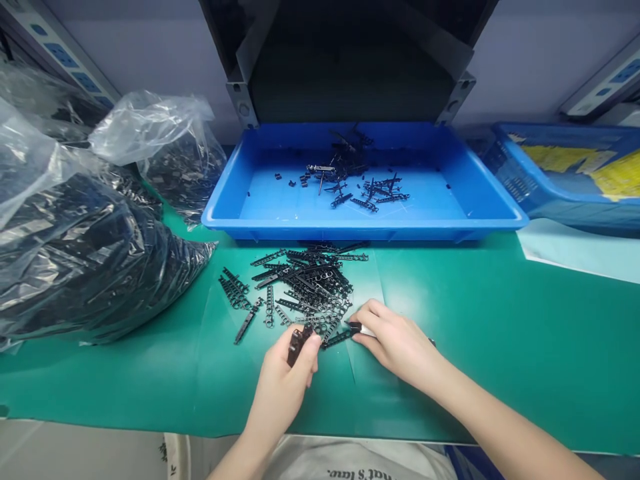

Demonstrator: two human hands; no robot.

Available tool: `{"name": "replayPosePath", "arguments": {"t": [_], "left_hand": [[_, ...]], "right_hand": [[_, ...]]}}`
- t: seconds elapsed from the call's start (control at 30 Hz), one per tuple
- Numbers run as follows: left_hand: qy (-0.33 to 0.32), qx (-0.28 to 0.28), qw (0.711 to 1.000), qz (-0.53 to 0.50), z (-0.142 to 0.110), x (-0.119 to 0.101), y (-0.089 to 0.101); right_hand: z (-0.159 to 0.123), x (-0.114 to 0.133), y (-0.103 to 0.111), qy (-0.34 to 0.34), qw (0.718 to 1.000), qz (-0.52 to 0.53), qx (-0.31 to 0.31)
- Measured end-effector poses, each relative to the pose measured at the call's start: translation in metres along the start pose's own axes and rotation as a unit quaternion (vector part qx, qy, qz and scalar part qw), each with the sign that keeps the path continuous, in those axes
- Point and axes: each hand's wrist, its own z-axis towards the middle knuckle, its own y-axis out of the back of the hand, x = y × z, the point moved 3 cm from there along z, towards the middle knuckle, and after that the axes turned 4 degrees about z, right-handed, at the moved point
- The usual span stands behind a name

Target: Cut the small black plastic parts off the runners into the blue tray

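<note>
The left hand (283, 390) grips a short black plastic piece (298, 345); the right hand (395, 347), just apart, pinches a small black part (355, 327). A black strip (337, 339) lies crosswise between them, at the near edge of a heap of moulded strips (305, 290), below a blue tray (365, 233).

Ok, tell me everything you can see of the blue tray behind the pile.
The blue tray is shallow, rectangular and glossy plastic, with sloped walls and a broad flat rim. It sits level on the green work mat. Loose black plastic strips and small bits lie scattered on its floor, mostly around the middle and back. A pile of similar black strips on the mat reaches its front edge.
</note>
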Motion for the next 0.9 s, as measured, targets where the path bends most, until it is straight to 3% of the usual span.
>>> {"name": "replayPosePath", "arguments": {"t": [0.13,0.2,0.27,0.3,0.43,0.5,0.63,0.9], "left_hand": [[-0.061,0.026,0.997,0.050,0.001,-0.005,-0.001],[-0.039,0.116,0.992,0.003,0.000,-0.004,-0.008],[0.020,0.218,0.973,-0.069,-0.002,-0.002,-0.018],[0.048,0.243,0.963,-0.102,-0.003,-0.002,-0.022],[0.093,0.195,0.962,-0.165,-0.005,-0.004,-0.027],[0.096,0.181,0.964,-0.170,-0.005,-0.005,-0.027],[0.081,0.169,0.968,-0.167,-0.006,-0.003,-0.025],[0.078,0.159,0.972,-0.152,-0.009,-0.006,-0.025]], "right_hand": [[-0.008,0.006,0.015,0.062,0.996,0.053,0.020],[-0.014,0.010,0.020,0.099,0.992,0.081,0.020],[-0.018,0.013,0.020,0.118,0.988,0.097,0.011],[-0.020,0.013,0.019,0.120,0.987,0.109,0.000],[-0.024,0.012,0.011,0.045,0.981,0.173,-0.075],[-0.027,0.013,0.006,0.012,0.980,0.185,-0.070],[-0.032,0.020,-0.002,0.025,0.983,0.183,-0.010],[-0.032,0.028,-0.002,0.044,0.991,0.121,-0.043]]}}
